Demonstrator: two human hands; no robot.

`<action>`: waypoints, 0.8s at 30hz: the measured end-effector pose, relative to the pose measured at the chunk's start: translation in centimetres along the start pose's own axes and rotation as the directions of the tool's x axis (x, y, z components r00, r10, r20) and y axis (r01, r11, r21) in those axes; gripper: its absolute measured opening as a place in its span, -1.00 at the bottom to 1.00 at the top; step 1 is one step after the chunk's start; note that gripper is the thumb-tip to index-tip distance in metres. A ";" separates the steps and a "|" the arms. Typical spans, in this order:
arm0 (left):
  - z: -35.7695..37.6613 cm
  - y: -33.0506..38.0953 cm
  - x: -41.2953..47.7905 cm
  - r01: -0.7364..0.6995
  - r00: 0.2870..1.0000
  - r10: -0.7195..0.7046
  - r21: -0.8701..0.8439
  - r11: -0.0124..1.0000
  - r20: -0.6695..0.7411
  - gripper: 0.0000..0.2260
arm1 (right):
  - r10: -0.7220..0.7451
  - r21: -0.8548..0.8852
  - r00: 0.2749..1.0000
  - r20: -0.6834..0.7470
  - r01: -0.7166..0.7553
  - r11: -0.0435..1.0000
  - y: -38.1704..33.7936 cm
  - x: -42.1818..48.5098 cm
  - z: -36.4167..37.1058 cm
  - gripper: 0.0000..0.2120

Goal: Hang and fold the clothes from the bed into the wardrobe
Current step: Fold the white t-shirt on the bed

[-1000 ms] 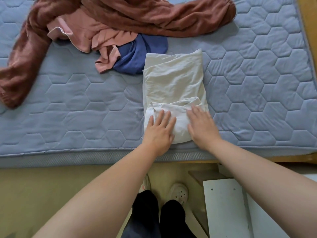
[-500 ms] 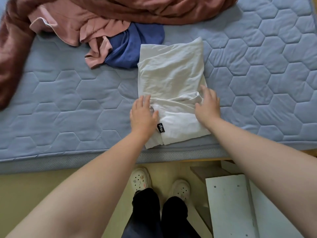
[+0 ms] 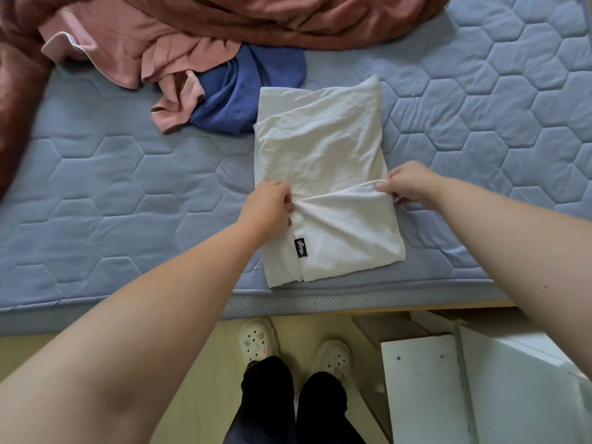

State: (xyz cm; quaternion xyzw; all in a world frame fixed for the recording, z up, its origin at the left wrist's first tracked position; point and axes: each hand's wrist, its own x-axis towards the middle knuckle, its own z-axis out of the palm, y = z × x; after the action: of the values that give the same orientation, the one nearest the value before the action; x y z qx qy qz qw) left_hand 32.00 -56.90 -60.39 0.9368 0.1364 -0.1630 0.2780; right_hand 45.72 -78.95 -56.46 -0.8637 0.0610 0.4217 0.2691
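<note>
A cream-white garment (image 3: pixel 323 149) lies partly folded on the blue quilted mattress (image 3: pixel 112 193), near its front edge. Its near part is folded over, with a small black label (image 3: pixel 301 248) showing. My left hand (image 3: pixel 267 206) pinches the left end of that fold's edge. My right hand (image 3: pixel 411 182) pinches the right end of the same edge. Behind the garment lie a crumpled blue garment (image 3: pixel 243 97), a pink one (image 3: pixel 128 56) and a large rust-brown one (image 3: pixel 288 17).
The mattress edge (image 3: pixel 320 304) runs across the view in front of me. Below it are the yellowish floor, my feet in white clogs (image 3: pixel 256 341), and a white panel or box (image 3: pixel 426 392) at the lower right.
My hands moved apart from pressing flat on the folded part to its two side ends and closed on the fold's edge. The black label became visible.
</note>
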 end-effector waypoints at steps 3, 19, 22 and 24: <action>-0.7 0.2 0.6 0.140 0.989 -0.134 -0.126 0.982 0.058 -0.93 | 0.180 0.300 0.981 0.075 -0.195 0.934 0.4 0.6 -0.2 -0.88; 2.7 0.9 -5.5 -0.430 0.897 0.351 0.344 0.834 0.270 -0.46 | -0.464 -0.778 0.883 0.073 0.341 0.527 5.3 -2.8 7.2 -0.46; 2.8 -0.4 -5.5 -0.283 0.933 0.175 0.340 0.897 0.314 -0.34 | -0.340 -0.721 0.940 0.011 0.243 0.649 5.1 -2.3 6.8 -0.47; 2.8 -0.2 -5.6 -0.245 0.955 0.170 0.318 0.916 0.244 -0.36 | -0.436 -0.647 0.893 -0.116 0.265 0.715 5.3 -2.9 7.2 -0.47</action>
State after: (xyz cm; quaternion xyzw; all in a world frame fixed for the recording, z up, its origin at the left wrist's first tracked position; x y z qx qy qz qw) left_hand 26.23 -59.21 -60.55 0.9574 -0.0252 -0.2523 0.1382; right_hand 37.10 -80.08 -59.98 -0.9463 -0.2111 0.2417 0.0379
